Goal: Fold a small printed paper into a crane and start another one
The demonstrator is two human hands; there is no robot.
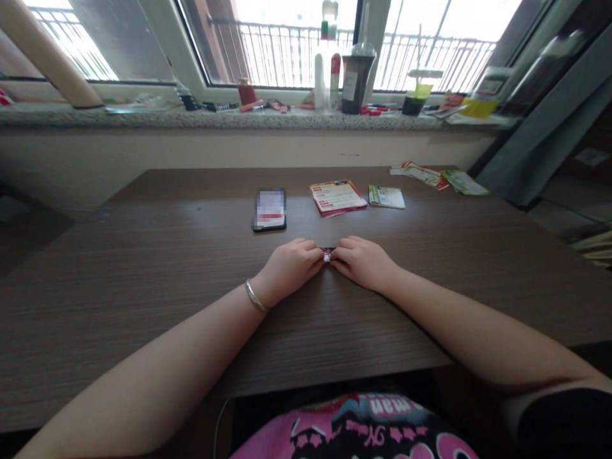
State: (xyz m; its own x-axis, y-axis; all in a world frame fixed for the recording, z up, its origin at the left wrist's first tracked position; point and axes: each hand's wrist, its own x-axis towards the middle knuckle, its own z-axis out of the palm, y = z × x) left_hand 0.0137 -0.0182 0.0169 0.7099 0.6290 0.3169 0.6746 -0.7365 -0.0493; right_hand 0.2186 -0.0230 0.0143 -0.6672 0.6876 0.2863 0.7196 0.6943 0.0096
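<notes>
Both my hands rest on the brown wooden table (143,268), meeting at its middle. My left hand (289,268), with a silver bracelet at the wrist, and my right hand (363,261) are curled, fingertips pinched together on a tiny red and white folded paper piece (327,255). Most of that piece is hidden under the fingers. Beyond the hands lies a stack of red and white leaflets (337,196), with a green and white leaflet (386,197) to its right.
A black phone (269,210) lies face up left of the leaflets. More leaflets (437,177) sit at the far right corner. The stone windowsill (215,119) holds bottles, a dark lidded cup (356,80) and small clutter. A cardboard tube (48,54) leans at the far left.
</notes>
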